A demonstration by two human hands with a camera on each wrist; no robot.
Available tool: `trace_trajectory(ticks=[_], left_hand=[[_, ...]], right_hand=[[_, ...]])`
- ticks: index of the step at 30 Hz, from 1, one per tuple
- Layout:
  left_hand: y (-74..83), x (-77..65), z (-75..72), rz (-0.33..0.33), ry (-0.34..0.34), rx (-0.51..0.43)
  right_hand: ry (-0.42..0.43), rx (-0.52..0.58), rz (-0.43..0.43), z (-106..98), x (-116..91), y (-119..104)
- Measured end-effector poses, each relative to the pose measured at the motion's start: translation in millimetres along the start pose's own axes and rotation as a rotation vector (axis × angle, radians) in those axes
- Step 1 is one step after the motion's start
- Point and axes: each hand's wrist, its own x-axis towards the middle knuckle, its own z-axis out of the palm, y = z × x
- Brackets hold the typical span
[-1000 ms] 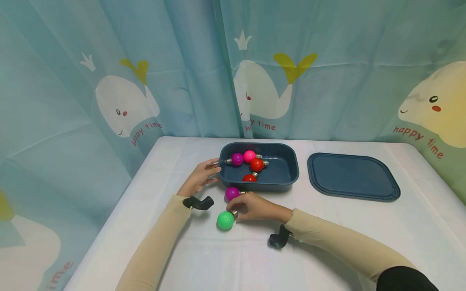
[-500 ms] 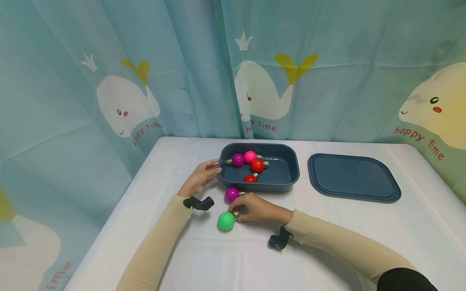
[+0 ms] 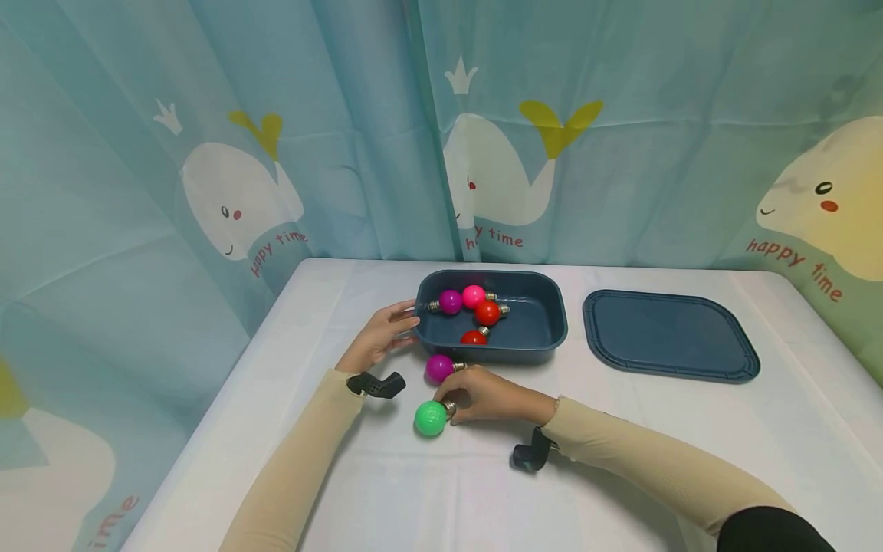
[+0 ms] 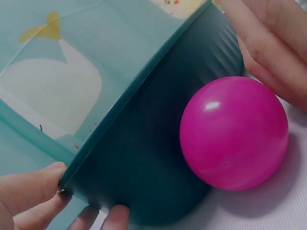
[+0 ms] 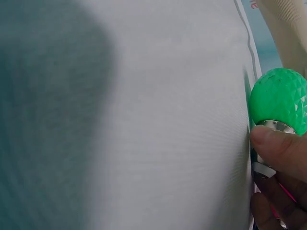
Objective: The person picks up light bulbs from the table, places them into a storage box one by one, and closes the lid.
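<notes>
My left hand point(image 3: 381, 333) rests its fingertips on the left end of the dark blue box point(image 3: 527, 354). In the left wrist view, fingers point(image 4: 117, 215) touch the box's outer wall just below the rim. My right hand point(image 3: 493, 395) pinches a green light bulb point(image 3: 431, 418) by its metal screw base. Its faceted globe points left and shows closely in the right wrist view. I cannot tell whether it touches the table. A purple bulb point(image 3: 439, 369) lies between the box front and my right hand. Inside the box are a purple bulb point(image 3: 451, 302), a pink bulb point(image 3: 473, 297) and two red bulbs point(image 3: 487, 313).
A dark blue lid point(image 3: 669, 335) lies flat to the right of the box. The table point(image 3: 386, 491) has a white cloth over it. Behind and on the left hangs a light teal curtain point(image 3: 386, 153) with whale prints. Black camera mounts sit at both wrists.
Almost nothing differs. The green bulb and my right hand have shifted very slightly to the right; my left hand stays on the box.
</notes>
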Motion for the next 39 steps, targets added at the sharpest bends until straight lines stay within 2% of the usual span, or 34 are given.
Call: trace_trajectory(ticks=[9,20,26,39], left_hand=[[1.1,-0.5,0.7,-0.001,-0.001,-0.004],[0.3,-0.1,0.7,0.008,-0.009,-0.001],[1.0,-1.3,0.7,0.008,-0.012,-0.008],[0.3,-1.9,0.1,0.013,-0.025,0.006]], right_hand=[[-0.003,-0.004,0.002,0.0,0.2,0.7],[0.028,0.104,0.035,-3.9,-8.4,4.2],[0.036,0.183,0.025,-6.1,-13.9,7.2],[0.031,0.244,0.045,-9.0,-28.3,11.5]])
